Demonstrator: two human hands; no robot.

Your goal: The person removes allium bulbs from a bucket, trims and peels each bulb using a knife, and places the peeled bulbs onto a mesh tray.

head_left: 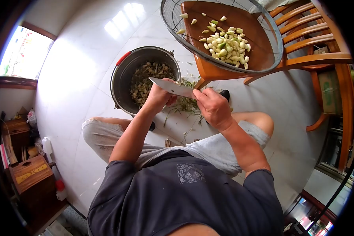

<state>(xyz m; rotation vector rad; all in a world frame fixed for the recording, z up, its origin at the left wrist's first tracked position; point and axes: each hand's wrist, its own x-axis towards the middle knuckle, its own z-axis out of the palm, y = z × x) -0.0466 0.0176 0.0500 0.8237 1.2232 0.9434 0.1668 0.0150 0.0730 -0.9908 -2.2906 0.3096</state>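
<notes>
My right hand (214, 106) is closed around the handle of a kitchen knife (177, 89), whose broad blade points left and slightly up. Behind the blade, my left hand (160, 97) has its fingers curled; the knife covers part of them, and what they hold cannot be made out. Both hands are over the right side of a metal bucket (113, 86) holding brownish unpeeled bulbs (147, 78). Cut green stems and trimmings (187, 104) lie on the floor just beyond and below the hands.
A round mesh sieve (282, 47) sits on a wooden chair (208, 72), bearing a pile of pale trimmed bulbs (228, 45). My bent knees flank the work area. Wooden boxes (31, 173) and a white bottle (47, 145) stand at the left on the tiled floor (70, 129).
</notes>
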